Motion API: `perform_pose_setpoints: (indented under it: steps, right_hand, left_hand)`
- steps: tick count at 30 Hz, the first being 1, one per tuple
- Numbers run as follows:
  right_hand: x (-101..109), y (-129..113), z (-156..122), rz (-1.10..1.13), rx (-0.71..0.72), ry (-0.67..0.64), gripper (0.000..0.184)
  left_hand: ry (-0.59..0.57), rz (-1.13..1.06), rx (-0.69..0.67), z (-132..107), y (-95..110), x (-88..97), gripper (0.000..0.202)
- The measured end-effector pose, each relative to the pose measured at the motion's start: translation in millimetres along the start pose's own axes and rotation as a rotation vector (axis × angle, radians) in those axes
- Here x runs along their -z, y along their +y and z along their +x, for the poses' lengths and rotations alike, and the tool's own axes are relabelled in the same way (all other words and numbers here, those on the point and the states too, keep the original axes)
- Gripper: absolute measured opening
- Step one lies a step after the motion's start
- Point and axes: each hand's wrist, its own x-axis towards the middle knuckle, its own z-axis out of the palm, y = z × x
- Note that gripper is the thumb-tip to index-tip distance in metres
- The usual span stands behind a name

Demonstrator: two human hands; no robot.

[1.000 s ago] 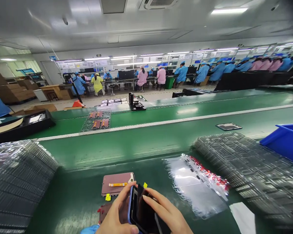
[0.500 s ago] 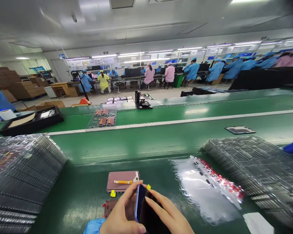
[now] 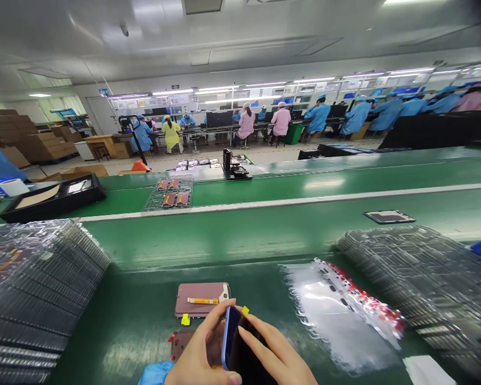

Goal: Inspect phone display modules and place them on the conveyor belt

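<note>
A phone (image 3: 243, 353) with a blue frame and a dark glossy screen stands tilted on its side between my hands. My left hand (image 3: 194, 350) wraps round its blue edge, thumb low and fingers behind. My right hand (image 3: 278, 350) lies over the screen side with its fingers pressed on the glass. A yellow tab (image 3: 245, 309) sticks out at the top edge. Just beyond my left hand lies a brownish display panel (image 3: 200, 307) with an orange flex cable and a yellow tab. A reddish-brown part (image 3: 179, 345) is half hidden by my left hand.
Tall stacks of clear plastic trays stand at left (image 3: 44, 289) and right (image 3: 417, 272). Clear films with red tabs (image 3: 332, 315) lie right of my hands. Behind runs a green conveyor (image 3: 224, 235) carrying a flat panel (image 3: 389, 216). People in smocks sit far back.
The flat panel on the conveyor has moved slightly left. My hands keep their grip on the phone with hardly any movement, and the view has shifted a little.
</note>
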Motion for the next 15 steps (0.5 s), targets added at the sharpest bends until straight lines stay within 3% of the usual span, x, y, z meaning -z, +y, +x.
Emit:
perform_pose_setpoints:
  steps: [6,11,15]
  right_hand:
    - [-1.6,3.4,-0.7,0.004,0.024,0.003,0.046]
    - [-4.9,4.7,-3.9,-0.011,0.039,0.045,0.049]
    - [-4.8,3.7,-3.8,-0.06,0.061,0.037,0.049]
  left_hand:
    - [-0.003,0.023,0.017,-2.6,-2.7,4.4,0.09]
    - [0.05,0.148,0.047,-7.6,-1.8,8.2,0.093]
    - [0.1,0.1,0.12,-10.3,-1.1,6.8,0.092]
